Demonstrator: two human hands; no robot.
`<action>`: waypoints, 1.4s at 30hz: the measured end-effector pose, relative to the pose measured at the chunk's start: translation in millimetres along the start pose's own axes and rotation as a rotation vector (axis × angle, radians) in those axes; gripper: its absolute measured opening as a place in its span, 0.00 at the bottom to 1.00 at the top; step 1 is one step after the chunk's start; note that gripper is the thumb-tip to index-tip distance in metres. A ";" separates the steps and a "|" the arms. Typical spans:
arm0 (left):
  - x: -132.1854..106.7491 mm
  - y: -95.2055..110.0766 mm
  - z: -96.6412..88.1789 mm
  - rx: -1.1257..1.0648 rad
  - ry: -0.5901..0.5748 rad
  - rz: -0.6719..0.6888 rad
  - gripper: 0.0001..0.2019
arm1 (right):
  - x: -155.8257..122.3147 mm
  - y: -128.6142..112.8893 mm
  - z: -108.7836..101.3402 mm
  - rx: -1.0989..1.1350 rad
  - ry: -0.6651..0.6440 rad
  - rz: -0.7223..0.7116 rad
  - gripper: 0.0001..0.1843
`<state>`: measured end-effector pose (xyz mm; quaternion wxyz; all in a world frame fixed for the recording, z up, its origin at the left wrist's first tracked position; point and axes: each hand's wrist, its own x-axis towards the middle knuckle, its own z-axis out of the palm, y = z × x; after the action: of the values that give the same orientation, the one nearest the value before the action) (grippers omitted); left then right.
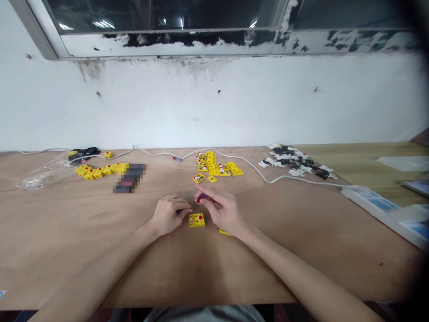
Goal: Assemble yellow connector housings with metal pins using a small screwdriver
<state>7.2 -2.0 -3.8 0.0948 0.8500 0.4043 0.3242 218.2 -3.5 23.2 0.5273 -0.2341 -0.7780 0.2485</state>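
From where I stand, the person's left hand rests on the plywood table, fingers loosely curled, their tips at or just beside a yellow terminal block. I can't tell whether they're actually gripping it. The block sits at the center of the frame, between the two hands. The right hand is pinching a small dark-handled tool, possibly a screwdriver, between thumb and forefinger. A second yellow piece pokes out just under that hand. A yellow cluster of parts lies farther up, and a white cable snakes behind it.

The risk is that the tool could slip if it's pressed against an unsteadied block, and a block this small could easily skate across the bare wood.
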 end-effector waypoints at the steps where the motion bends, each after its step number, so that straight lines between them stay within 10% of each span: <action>1: 0.1 1.5 -0.1 -0.012 0.002 -0.014 0.07 | -0.6 0.4 1.4 0.012 0.012 0.011 0.21; 10: 1.8 12.2 -4.4 -0.237 0.003 -0.158 0.08 | -3.2 1.9 8.5 0.227 0.284 0.261 0.18; 18: -2.3 18.3 -11.7 -0.100 -0.149 0.051 0.22 | -3.2 -8.1 -6.2 0.202 0.393 0.193 0.18; 42: -2.0 24.5 -9.8 0.001 -0.200 0.083 0.11 | -12.7 -8.8 -4.2 0.129 0.131 0.181 0.16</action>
<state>15.4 -20.6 13.2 0.1208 0.8941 0.3574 0.2413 225.4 -17.6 21.2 0.5666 -0.2848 -0.6998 0.3289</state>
